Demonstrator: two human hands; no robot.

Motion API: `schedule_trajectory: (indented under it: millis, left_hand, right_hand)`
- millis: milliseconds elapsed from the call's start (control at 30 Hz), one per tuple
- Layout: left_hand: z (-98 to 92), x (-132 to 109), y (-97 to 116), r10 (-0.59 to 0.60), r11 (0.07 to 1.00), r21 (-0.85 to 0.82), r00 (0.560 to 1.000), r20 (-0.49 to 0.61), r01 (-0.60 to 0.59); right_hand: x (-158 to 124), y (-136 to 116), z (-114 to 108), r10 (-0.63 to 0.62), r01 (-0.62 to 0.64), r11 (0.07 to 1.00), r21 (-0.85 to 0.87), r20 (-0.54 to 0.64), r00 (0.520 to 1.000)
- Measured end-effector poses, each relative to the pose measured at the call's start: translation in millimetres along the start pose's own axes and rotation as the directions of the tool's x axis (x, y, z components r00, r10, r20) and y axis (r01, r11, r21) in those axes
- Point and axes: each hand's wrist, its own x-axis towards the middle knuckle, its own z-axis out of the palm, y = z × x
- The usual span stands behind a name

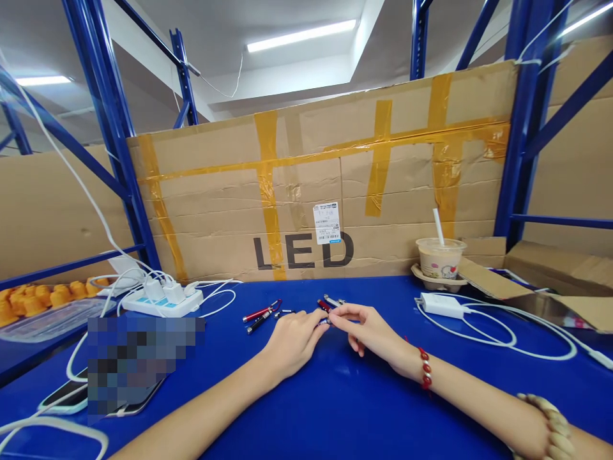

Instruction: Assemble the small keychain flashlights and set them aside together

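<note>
My left hand [293, 337] is closed, thumb and forefinger pinching a small silvery piece [324, 322] above the blue tabletop. My right hand [366, 329] meets it from the other side, its thumb and fingertips pinched at the same piece; the fingers hide most of it, so its kind does not show. Just behind the fingertips lie a red pen-like metal tube [324, 306] and a silver one [331, 299]. To the left of my left hand rest a red tube [257, 315] and a black tube [258, 324], with another small dark one [285, 313] partly hidden by the hand.
On the left are a white power strip [163, 300] with cables, phones beside a blurred patch, and a clear tray [62, 319] near orange parts. A drink cup [440, 259] and a white charger [443, 305] with cable stand right. A taped cardboard sheet [215, 217] closes the back.
</note>
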Motion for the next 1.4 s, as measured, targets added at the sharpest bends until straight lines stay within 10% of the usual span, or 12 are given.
schedule_trajectory:
  millis: [1400]
  left_hand:
    - [1.5, -1.7, -0.2, -0.075, 0.996, -0.041, 0.997, -0.004, 0.075]
  right_hand:
    - [-2.9, -8.4, 2.5, 0.032, -0.038, 0.997, -0.065, -0.094, 0.995]
